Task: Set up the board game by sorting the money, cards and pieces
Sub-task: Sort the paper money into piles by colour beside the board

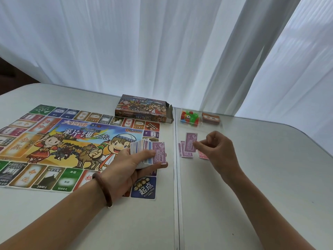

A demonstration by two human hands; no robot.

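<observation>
My left hand (132,166) grips the money stack (150,152), fanned, a purple 5000 note on top, above the right edge of the board (72,141). My right hand (217,150) pinches a single purple note (191,143) just right of the board, over a small pile (183,152) of purple notes lying flat on the table (252,177). Beyond the board's far right corner stands the box (142,109), one end flap open. Right of the board and farther back, coloured pieces (190,117) and a card deck (210,118) sit side by side. A bracelet (103,188) circles my left wrist.
</observation>
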